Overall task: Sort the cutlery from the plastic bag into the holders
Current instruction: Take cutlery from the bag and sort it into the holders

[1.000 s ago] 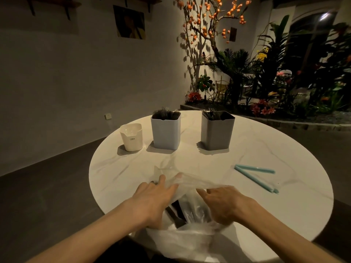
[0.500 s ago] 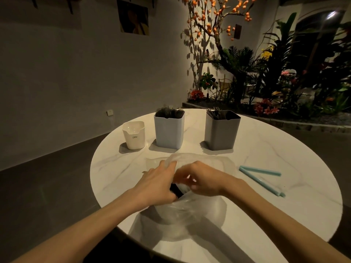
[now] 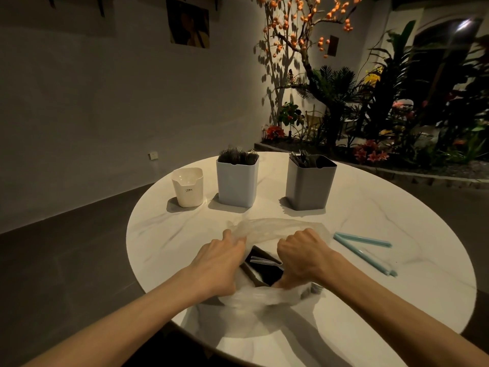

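Observation:
A clear plastic bag [image 3: 267, 226] lies near the front of the round white table [image 3: 370, 207]. My left hand [image 3: 217, 263] grips the bag's left edge and my right hand [image 3: 301, 256] grips its right edge, with the mouth held apart. Dark cutlery [image 3: 264, 268] shows inside the opening between my hands. Behind the bag stand three holders: a small white one [image 3: 188, 188] that looks empty, a pale blue one [image 3: 237, 181] packed with forks, and a grey one [image 3: 309, 182] with some dark cutlery at its left side.
Two light blue sticks [image 3: 362, 247] lie in a V on the table to the right of the bag. Beyond the table's far right edge is a planted bed with a tree [image 3: 312, 75]. A dark floor surrounds the table.
My hands have moved apart on the bag and the mouth now gapes wider, showing more of the dark cutlery inside. The view has shifted slightly.

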Available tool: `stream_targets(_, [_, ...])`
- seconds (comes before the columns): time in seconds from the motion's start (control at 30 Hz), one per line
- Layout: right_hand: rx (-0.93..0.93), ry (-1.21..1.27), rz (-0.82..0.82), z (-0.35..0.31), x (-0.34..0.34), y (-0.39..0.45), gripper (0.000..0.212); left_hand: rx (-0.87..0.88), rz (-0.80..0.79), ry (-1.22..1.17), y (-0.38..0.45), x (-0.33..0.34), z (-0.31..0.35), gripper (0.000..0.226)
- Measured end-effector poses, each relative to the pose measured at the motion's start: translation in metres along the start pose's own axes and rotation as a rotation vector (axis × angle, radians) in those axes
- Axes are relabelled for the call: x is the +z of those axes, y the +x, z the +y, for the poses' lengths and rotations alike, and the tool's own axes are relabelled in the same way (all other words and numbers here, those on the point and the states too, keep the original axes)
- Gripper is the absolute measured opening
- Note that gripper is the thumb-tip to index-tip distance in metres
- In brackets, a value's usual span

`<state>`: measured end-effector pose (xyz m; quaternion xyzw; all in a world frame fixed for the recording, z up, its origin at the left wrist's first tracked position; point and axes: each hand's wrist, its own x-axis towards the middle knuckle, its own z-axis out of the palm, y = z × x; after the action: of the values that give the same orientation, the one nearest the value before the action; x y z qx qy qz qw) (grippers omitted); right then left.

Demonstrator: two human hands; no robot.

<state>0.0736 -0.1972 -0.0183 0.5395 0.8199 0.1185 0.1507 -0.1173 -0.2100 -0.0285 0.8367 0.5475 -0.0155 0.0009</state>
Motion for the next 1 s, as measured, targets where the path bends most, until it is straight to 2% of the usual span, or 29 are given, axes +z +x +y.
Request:
stream_targets(0.1, [0.032,0.074,-0.101,-0.001,0.007,0.004,0.067,-0.003,0.014,0.016,0.001,0.002,0.003,0.052])
stream_targets(0.2, [-0.002,0.150,0.030,-0.002,0.005,0.007,0.068,-0.006,0.036,0.008,0.001,0.000,0.002,0.047])
stream_targets(0.3, [-0.049,0.350,0.152,-0.011,-0.001,0.011,0.051,0.004,0.085,-0.029,0.002,-0.004,0.000,0.052])
stream_targets(0.43, [0.056,0.340,0.020,-0.023,-0.002,0.018,0.062,0.026,0.092,-0.069,0.003,-0.005,0.002,0.058])
stream_targets(0.57, [0.122,0.384,-0.138,-0.026,-0.002,0.034,0.054,0.019,0.097,-0.086,0.005,-0.008,0.003,0.056])
stream_targets(0.73, [0.122,0.402,-0.108,-0.034,-0.005,0.044,0.046,-0.011,0.095,-0.085,0.003,-0.018,0.001,0.053])
stream_targets(0.9, [0.024,0.526,-0.093,-0.038,-0.002,0.051,0.025,-0.039,0.106,-0.101,0.003,-0.022,-0.006,0.060])
stream_targets(1.0, [-0.008,0.517,-0.058,-0.035,-0.010,0.055,0.020,-0.056,0.094,-0.096,0.002,-0.026,-0.011,0.065])
